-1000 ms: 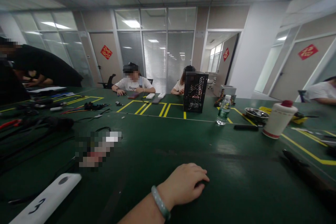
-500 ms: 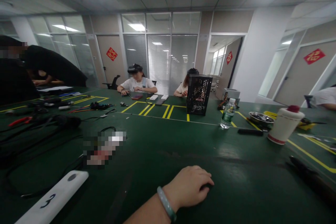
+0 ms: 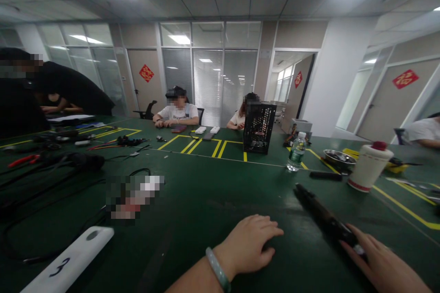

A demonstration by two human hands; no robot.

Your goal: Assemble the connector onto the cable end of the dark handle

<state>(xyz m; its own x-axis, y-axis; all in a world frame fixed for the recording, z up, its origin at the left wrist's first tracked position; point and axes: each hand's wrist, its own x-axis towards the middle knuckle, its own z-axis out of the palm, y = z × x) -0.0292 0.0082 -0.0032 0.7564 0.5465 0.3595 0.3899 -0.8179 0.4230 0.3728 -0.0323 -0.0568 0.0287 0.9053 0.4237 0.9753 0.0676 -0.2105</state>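
My left hand (image 3: pixel 249 245), with a pale green bangle (image 3: pixel 218 269) on its wrist, rests palm down on the green table (image 3: pixel 213 192). Its fingers are slightly apart and nothing is in them. At the right my right hand (image 3: pixel 376 254) grips the near end of a long black object (image 3: pixel 321 213). This object is slim, points away to the left and is somewhat blurred, so its exact kind is unclear. A dark gap runs beneath it, but whether it touches the table I cannot tell.
A white bar marked 3 (image 3: pixel 74 258) and black cables (image 3: pixel 79 161) lie at left. Toward the back stand a black perforated case (image 3: pixel 260 128), a water bottle (image 3: pixel 296 152) and a white red-capped bottle (image 3: pixel 369 167). A metal bowl (image 3: pixel 338 159) is near them. Two people sit opposite.
My right hand has come into view from the right, holding the long black object, which has moved leftward and inward. The fingers of my left hand have straightened a little.
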